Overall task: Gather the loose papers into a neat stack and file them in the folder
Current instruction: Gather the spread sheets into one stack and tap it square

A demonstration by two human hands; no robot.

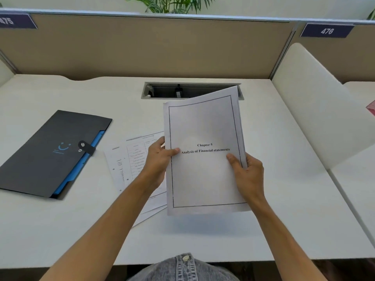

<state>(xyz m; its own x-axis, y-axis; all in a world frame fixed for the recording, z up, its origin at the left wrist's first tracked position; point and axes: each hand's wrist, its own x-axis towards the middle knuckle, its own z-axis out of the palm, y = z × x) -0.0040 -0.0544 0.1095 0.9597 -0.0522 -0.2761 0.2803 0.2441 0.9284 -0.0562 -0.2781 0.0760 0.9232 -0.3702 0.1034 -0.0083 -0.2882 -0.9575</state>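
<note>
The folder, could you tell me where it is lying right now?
The folder lies closed on the desk, left of the loose papers and the left hand.

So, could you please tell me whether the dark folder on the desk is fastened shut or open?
Shut: the folder lies flat, its strap across the opening edge, blue dividers inside.

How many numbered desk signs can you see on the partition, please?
2: the 475 sign at the far left, partly cut off, and the 476 sign at the far right. Others may lie outside the frame.
</note>
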